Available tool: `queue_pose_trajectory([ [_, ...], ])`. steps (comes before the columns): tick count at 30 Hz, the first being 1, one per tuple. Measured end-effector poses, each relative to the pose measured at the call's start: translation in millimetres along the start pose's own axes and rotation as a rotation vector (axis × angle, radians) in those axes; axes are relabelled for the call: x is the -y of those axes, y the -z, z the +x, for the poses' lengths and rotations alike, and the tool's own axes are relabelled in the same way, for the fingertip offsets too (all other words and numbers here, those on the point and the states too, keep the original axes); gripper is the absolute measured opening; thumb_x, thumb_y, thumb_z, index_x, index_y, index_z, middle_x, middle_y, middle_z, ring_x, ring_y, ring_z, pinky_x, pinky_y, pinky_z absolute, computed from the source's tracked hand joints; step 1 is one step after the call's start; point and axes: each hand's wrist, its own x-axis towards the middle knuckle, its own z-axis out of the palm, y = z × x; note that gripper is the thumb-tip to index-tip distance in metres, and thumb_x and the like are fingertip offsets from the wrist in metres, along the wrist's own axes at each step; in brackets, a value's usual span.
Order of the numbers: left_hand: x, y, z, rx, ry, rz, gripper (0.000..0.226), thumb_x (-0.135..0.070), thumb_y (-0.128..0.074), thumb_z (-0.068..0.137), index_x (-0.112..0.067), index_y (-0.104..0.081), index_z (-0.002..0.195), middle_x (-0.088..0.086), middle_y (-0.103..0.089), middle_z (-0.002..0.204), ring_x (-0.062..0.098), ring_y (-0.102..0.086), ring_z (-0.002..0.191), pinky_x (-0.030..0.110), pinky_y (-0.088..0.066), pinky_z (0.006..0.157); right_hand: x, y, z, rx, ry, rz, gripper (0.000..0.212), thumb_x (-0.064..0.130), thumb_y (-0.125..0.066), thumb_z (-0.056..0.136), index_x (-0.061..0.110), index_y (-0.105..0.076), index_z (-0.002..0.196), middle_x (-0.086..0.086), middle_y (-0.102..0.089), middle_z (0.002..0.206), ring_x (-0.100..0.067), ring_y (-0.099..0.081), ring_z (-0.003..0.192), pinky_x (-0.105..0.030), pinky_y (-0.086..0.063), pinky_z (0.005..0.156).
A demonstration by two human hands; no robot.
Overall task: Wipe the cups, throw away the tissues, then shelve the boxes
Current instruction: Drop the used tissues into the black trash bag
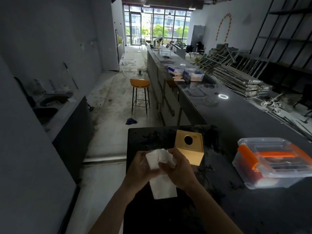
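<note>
Both my hands hold a white tissue (160, 169) above the near end of the dark counter (236, 208). My left hand (140, 169) grips its left side and my right hand (179, 169) bunches its upper right part; a flat flap hangs below them. Whether a cup is inside the tissue is hidden. A wooden tissue box (190, 147) with a round hole on top stands just beyond my right hand. A clear plastic box (276, 164) with orange latches sits on the counter to the right.
Two more clear boxes with blue latches (185, 73) lie far along the counter. An orange bar stool (140, 95) stands in the aisle on the left, with a blue rag (131, 121) on the floor. Stacked metal frames (236, 76) lie beyond the counter at right.
</note>
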Motion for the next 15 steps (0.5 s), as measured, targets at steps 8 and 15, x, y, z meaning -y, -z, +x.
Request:
queue_pose_trajectory([
  [8,15.6,52.9,-1.3,-0.251,-0.071,0.175,0.062,-0.038,-0.089,0.05,-0.033,-0.057,0.104,-0.008,-0.071,0.104,0.003,-0.07,0.092,0.029,-0.06,0.074,24.0,-39.8,9.5,0.12,0.077,0.004,0.041,0.024,-0.081,0.082,0.023,-0.061,0.117,0.011,-0.066,0.109,-0.003,-0.065,0.099,-0.018,-0.054,0.076],
  [15,27.0,97.6,-27.3,-0.452,-0.052,0.114,0.053,0.006,-0.086,0.069,-0.015,-0.06,0.111,-0.006,-0.068,0.099,-0.004,-0.067,0.079,0.012,-0.053,0.062,35.5,-84.1,15.0,0.284,0.06,0.058,0.056,0.022,-0.088,0.073,0.022,-0.065,0.124,0.008,-0.071,0.115,-0.006,-0.067,0.106,-0.035,-0.058,0.092],
])
